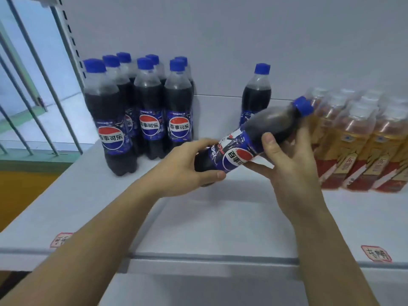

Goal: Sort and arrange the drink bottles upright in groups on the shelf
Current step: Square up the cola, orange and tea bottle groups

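Colas (152, 107): eight grouped; one apart (256, 93); one held (254, 142)

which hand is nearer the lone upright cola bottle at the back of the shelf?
Right. The right hand grips the tilted cola bottle near its neck, just below and in front of the lone upright bottle. The left hand holds the tilted bottle's base, further to the left.

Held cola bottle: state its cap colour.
Blue, on the held cola bottle's cap, clearest in the head view.
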Motion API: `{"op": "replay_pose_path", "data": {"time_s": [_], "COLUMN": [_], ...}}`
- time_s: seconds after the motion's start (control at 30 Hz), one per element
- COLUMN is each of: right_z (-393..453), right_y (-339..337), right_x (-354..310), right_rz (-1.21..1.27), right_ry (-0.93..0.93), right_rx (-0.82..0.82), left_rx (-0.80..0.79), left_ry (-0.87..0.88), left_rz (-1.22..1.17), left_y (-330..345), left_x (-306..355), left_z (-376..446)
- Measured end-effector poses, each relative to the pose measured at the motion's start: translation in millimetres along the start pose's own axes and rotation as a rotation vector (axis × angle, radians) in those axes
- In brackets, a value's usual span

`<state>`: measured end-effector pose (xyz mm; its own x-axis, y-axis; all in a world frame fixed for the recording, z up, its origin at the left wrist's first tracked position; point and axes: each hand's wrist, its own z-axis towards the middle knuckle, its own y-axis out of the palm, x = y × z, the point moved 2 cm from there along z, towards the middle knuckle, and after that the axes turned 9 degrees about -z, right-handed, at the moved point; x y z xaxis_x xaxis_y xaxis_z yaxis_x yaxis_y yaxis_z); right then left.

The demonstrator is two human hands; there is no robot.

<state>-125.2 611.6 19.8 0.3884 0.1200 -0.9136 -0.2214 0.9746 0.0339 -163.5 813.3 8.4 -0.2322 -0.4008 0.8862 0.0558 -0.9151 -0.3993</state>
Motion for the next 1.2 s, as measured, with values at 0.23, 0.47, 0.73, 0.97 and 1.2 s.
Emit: {"op": "replay_pose_path", "data": {"time_s": [0.23, 0.47, 0.73, 0.97, 1.2], "right_z": [23, 45, 63, 56, 61], "right_y": [88, 167, 204, 204, 151], "right_x": [-32, -38, -30, -20, 11], "right_rz": [-0.161, -0.451, -0.587, -0.657, -0.548], "right_ry": [-0.068, -0.148, -0.205, -0.271, -0.372], "right_rx": [-0.066, -0.132, -0.132, -0.077, 0.314], "left_rx": [0.210, 0.702, 0.435, 0.367, 0.392], "left_ry": [0.035, 0.044, -0.155, -0.145, -0.131], "left_rz": [-0.012, 0.130, -0.280, 0.056, 0.053], "left_y": [-62, -150, -169, -164, -162], "left_x": [-12, -35, -98, -111, -108], "left_z": [-54, -98, -65, -64, -66]}}
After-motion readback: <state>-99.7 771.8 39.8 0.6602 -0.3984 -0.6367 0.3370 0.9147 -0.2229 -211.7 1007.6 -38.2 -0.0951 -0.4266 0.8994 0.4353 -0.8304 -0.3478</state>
